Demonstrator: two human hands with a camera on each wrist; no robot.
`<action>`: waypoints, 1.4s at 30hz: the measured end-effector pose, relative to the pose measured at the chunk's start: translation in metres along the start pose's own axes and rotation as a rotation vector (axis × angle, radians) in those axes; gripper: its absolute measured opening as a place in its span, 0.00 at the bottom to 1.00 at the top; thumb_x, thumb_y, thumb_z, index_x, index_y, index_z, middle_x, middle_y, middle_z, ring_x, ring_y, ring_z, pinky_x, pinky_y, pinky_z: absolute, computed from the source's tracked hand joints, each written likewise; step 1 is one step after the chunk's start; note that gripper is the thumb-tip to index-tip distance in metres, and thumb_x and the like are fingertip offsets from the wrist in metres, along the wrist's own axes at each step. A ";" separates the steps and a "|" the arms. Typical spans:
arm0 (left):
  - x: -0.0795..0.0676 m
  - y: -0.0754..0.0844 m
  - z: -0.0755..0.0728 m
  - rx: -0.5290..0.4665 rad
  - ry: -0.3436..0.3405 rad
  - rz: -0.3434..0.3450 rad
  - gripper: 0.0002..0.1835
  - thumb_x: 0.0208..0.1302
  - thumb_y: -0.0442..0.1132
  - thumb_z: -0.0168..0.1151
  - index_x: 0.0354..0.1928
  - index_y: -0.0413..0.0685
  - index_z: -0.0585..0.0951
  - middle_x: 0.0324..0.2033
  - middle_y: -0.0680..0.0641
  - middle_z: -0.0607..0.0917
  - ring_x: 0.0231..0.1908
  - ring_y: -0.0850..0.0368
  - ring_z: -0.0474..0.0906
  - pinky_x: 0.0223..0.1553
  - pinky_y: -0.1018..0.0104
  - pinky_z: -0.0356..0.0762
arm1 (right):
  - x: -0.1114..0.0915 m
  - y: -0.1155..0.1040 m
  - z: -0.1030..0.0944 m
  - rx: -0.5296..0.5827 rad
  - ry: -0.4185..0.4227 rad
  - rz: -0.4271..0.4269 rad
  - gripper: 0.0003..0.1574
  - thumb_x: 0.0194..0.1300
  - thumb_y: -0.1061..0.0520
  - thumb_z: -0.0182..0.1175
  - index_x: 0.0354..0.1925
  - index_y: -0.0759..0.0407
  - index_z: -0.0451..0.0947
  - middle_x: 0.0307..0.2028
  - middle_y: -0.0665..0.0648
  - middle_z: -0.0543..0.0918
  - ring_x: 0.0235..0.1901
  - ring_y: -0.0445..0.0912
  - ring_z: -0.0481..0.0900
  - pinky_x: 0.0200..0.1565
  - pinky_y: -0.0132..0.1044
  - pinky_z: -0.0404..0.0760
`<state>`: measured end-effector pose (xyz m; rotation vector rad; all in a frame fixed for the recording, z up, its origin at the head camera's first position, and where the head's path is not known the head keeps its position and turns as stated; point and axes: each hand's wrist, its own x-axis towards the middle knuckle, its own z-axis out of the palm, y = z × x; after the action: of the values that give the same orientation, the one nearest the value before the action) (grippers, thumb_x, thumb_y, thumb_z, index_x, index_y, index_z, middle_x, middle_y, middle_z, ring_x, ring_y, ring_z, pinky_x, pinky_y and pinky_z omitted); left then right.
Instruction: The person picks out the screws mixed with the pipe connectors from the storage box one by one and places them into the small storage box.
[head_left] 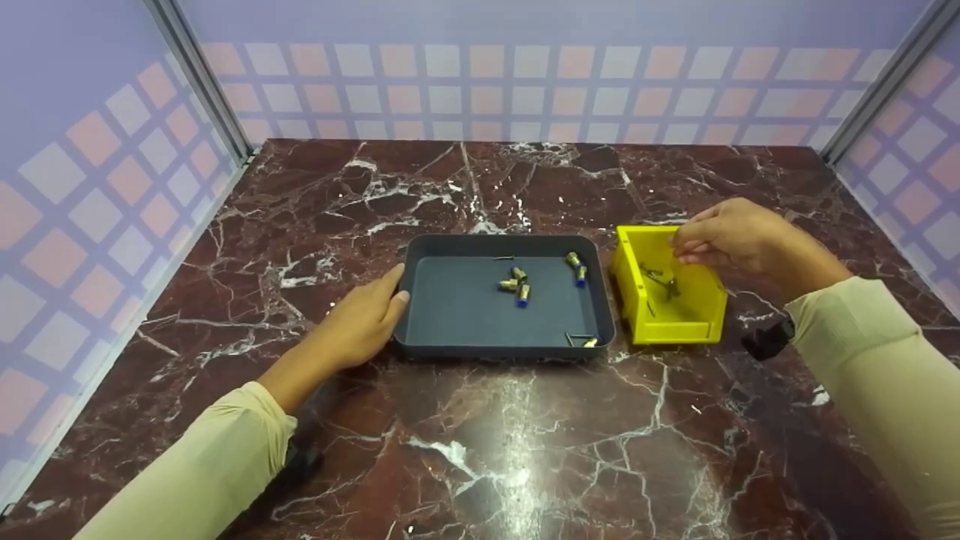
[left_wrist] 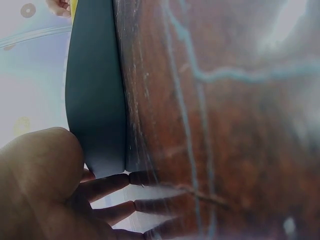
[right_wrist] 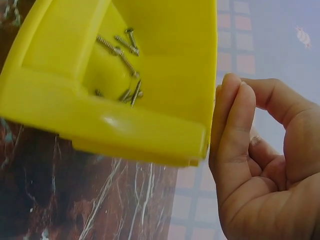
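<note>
The dark grey tray [head_left: 480, 351] lies on the marbled table, and my left hand [head_left: 364, 319] rests against its left wall with fingers extended. The left wrist view shows those fingers spread beside the tray's end [left_wrist: 97, 90]. My right hand [head_left: 739, 238] is raised over the yellow bin [head_left: 679, 332] right of the tray, thumb and fingertips brought together. Nothing shows between the fingertips in the right wrist view. Several screws [right_wrist: 129, 65] lie inside the bin. Brass fittings [head_left: 508, 285], some with blue ends, sit in the tray, along with a few screws [head_left: 580, 336].
Tiled-pattern panels [head_left: 487, 82] enclose the table at the back and sides, with metal posts [head_left: 206, 79] at the corners. The bin stands close beside the tray's right wall. A black device [head_left: 769, 339] is at the right wrist.
</note>
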<state>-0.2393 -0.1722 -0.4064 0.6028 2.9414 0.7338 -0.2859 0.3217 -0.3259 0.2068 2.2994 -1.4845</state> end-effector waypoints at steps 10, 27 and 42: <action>0.000 0.000 0.000 0.005 0.006 0.005 0.31 0.83 0.46 0.41 0.79 0.36 0.55 0.74 0.32 0.66 0.73 0.33 0.63 0.76 0.41 0.58 | -0.001 -0.017 0.025 -0.025 0.078 -0.089 0.15 0.63 0.64 0.68 0.49 0.67 0.86 0.36 0.52 0.89 0.34 0.42 0.88 0.46 0.34 0.89; 0.000 0.000 0.000 -0.001 -0.010 0.003 0.31 0.83 0.46 0.40 0.79 0.36 0.55 0.74 0.31 0.65 0.74 0.33 0.63 0.76 0.40 0.59 | 0.014 -0.060 0.077 -0.062 0.044 -0.114 0.16 0.64 0.63 0.69 0.50 0.67 0.85 0.40 0.58 0.90 0.38 0.46 0.90 0.47 0.36 0.88; 0.000 -0.001 0.000 0.002 0.017 0.025 0.31 0.82 0.45 0.42 0.78 0.34 0.56 0.73 0.31 0.67 0.72 0.33 0.65 0.75 0.40 0.60 | 0.042 -0.081 0.129 0.078 0.006 -0.092 0.22 0.63 0.66 0.67 0.54 0.74 0.81 0.36 0.59 0.90 0.32 0.47 0.91 0.44 0.35 0.89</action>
<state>-0.2400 -0.1725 -0.4065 0.6375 2.9554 0.7423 -0.3192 0.1668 -0.3208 0.1283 2.2858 -1.6220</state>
